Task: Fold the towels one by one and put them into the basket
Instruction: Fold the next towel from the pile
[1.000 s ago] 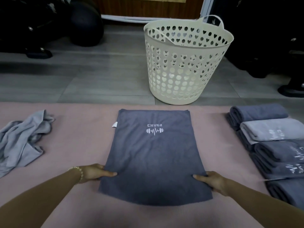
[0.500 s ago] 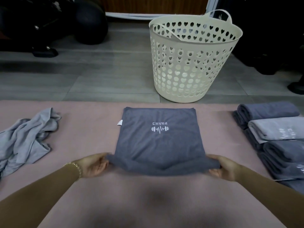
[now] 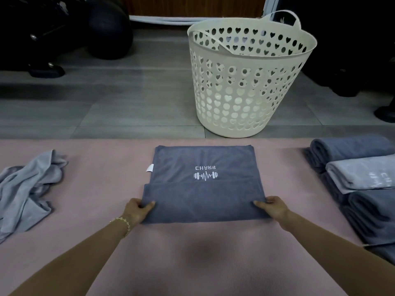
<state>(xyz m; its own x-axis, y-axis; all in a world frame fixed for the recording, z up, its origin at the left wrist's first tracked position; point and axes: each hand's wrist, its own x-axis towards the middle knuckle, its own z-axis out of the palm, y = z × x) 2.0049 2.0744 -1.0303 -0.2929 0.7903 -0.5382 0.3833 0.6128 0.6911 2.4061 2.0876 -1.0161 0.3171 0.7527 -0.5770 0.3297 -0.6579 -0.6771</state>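
The towel [image 3: 203, 189] is lying flat in the middle of the pink mat [image 3: 192, 253], straight in front of the person, with its near part folded up over itself so that the flap's edge is sitting just below the white logo [image 3: 205, 173]. The left hand [image 3: 136, 210] is pinching the flap's left end, its thumb lying on top and its fingers curling round the edge underneath; a bracelet [image 3: 124, 221] is circling that wrist. The right hand [image 3: 272, 207] is gripping the right end in the same way, thumb on top and pointing inward, with the other fingers tucked under the cloth and mostly hidden. A small white tag [image 3: 150, 168] is sticking out from the towel's left side. The basket [image 3: 245, 92], cream with heart-shaped holes, is standing upright on the grey floor [image 3: 106, 103] just beyond the mat's far edge, a little right of the towel and apart from it. To the left a lighter crumpled towel [image 3: 27, 189] is lying in a heap on the mat, well apart from the left hand. To the right a stack [image 3: 359, 178] of folded towels, dark and light grey, is sitting along the mat's right side. A dark ball [image 3: 109, 28] is resting on the floor at the far left.
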